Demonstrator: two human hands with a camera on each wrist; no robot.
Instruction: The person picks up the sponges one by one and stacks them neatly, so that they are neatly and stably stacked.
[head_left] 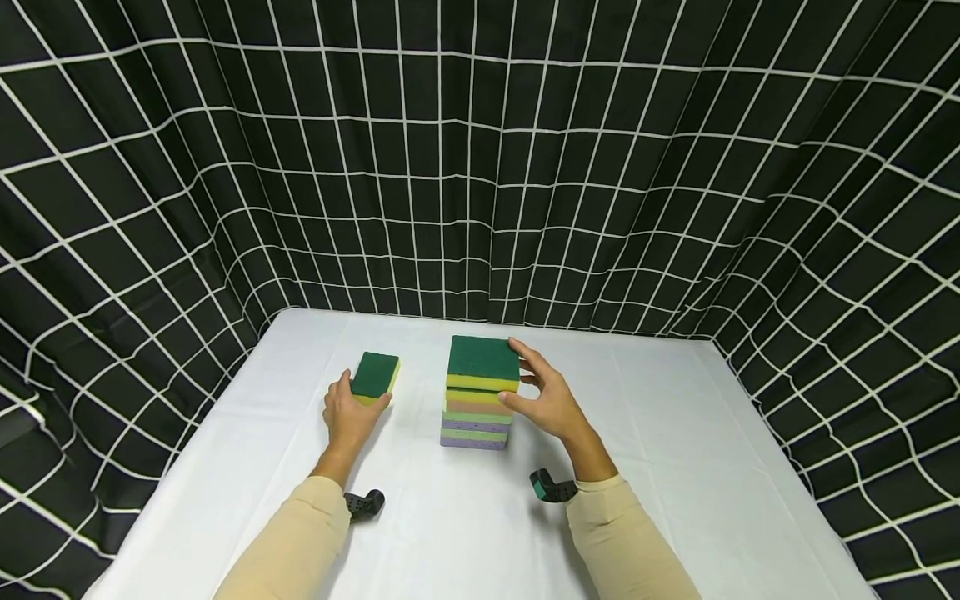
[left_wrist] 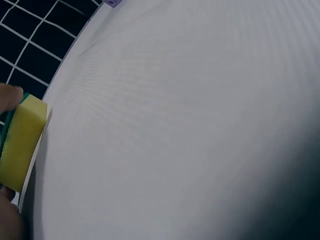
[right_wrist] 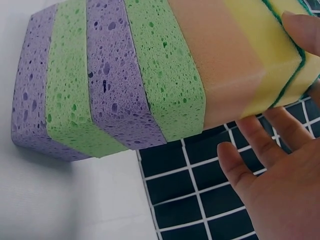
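On the left of the white table [head_left: 435, 533], my left hand [head_left: 351, 421] holds a yellow sponge with a dark green scouring top [head_left: 377, 375], thumb on one side and fingers on the other. The left wrist view shows this sponge's yellow side [left_wrist: 25, 142] between thumb and fingers. A stack of sponges stands upright at the middle, with purple [right_wrist: 32, 85], light green [right_wrist: 67, 75] and peach layers [right_wrist: 215, 60] below yellow ones. At its right side my right hand [head_left: 555, 404] grips the top green-and-yellow sponge [head_left: 483, 358], thumb at the near edge, fingers behind.
A black curtain with a white grid [head_left: 465, 167] hangs behind the table and along both sides. Each wrist wears a black camera mount, the left one [head_left: 365, 505] and the right one [head_left: 552, 487], over beige sleeves.
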